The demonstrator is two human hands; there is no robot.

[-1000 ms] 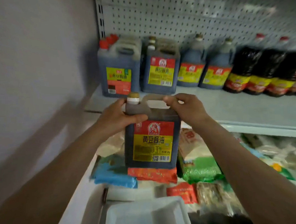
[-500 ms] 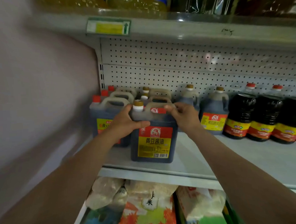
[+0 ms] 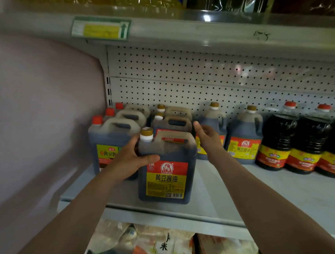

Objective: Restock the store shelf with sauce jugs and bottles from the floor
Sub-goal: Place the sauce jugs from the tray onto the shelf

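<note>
A dark soy sauce jug (image 3: pixel 165 172) with a gold cap and a red and yellow label stands upright near the front of the grey shelf (image 3: pixel 260 197). My left hand (image 3: pixel 132 158) grips its left shoulder, thumb across the front. My right hand (image 3: pixel 208 138) hovers just right of the jug's handle, fingers spread, holding nothing. Behind it stand more gold-capped jugs (image 3: pixel 177 120) in a row.
Red-capped jugs (image 3: pixel 110 136) line the left end beside the pale wall. Two more jugs (image 3: pixel 244 137) and round dark bottles (image 3: pixel 275 140) stand to the right before the pegboard. An upper shelf (image 3: pixel 197 30) hangs overhead. Bagged goods (image 3: pixel 163 243) fill the shelf below.
The jug went from held in the air above the lower shelf to standing on the shelf. My right hand has let go of its handle and pulled away to the right.
</note>
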